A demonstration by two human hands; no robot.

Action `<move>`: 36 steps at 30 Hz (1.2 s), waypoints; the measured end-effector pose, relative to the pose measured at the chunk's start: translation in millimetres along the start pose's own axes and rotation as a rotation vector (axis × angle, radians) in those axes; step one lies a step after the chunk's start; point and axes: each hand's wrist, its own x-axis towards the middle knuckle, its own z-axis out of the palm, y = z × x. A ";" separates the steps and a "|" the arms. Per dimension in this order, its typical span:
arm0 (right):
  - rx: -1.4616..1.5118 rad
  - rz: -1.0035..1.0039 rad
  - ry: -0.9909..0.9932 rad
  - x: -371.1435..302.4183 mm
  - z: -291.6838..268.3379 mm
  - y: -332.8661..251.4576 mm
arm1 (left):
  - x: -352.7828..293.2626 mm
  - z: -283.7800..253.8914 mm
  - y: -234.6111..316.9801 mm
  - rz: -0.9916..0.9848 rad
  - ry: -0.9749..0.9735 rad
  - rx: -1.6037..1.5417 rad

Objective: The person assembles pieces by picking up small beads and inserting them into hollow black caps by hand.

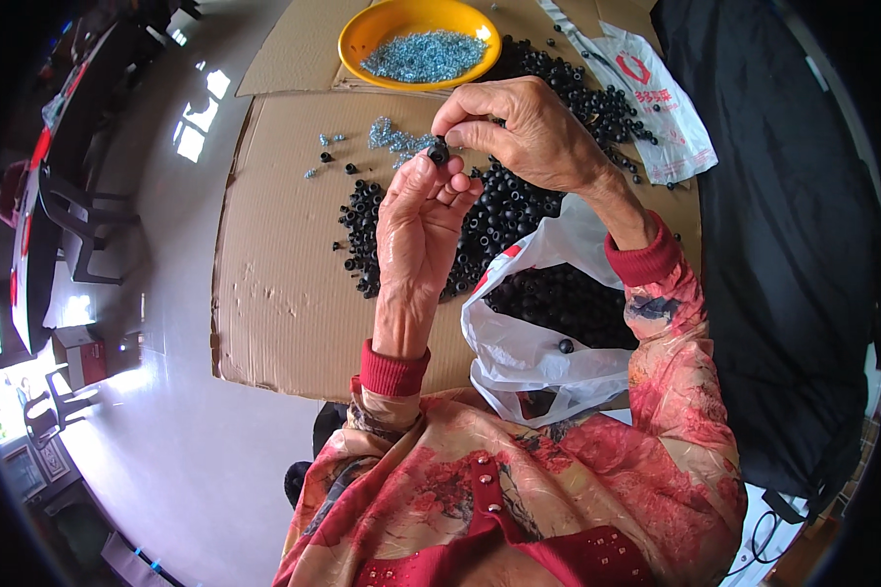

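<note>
Both hands raised over a sheet of brown cardboard, meeting near its middle. Left hand palm up, thumb and fingertips closed around one small black piece with a round opening showing. Right hand comes in from the right, thumb and forefinger drawn close together at the far edge of the same piece; cannot tell whether they grip it or something tiny.

Containers. Far side: yellow bowl, wide and shallow, standing on the cardboard, a broad layer of small clear-bluish pieces across its bottom. Near side, right of the left forearm: white plastic bag, mouth spread wide, dark inside with a mass of black pieces; one round black bead sits on its near fold. Far right: second white bag, lying flat, red printing, a few black pieces on top; its inside is hidden.

Loose on the cardboard: a broad spread of black parts beneath and around the hands, another heap beyond the right hand. Small cluster of bluish bits between bowl and left hand.
</note>
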 end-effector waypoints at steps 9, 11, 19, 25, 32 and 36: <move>-0.122 -0.025 0.076 -9.3 9.7 -9.0 | 0.0 -2.1 -0.2 0.006 0.017 -0.007; -0.163 -0.082 0.095 -12.2 12.1 -7.0 | 0.4 -2.5 0.3 0.004 0.009 0.036; -0.267 -0.191 0.130 -19.5 20.3 3.1 | -0.1 -1.0 -4.1 0.019 0.048 0.052; -0.328 -0.320 0.196 -21.8 24.4 6.4 | -1.5 -2.6 -5.5 0.049 0.038 0.051; -0.349 -0.373 0.200 -24.3 20.2 2.8 | -4.0 -2.4 -6.9 0.040 0.042 0.046; -0.360 -0.431 0.214 -24.9 21.5 2.1 | -6.7 4.5 -6.4 0.036 0.060 0.037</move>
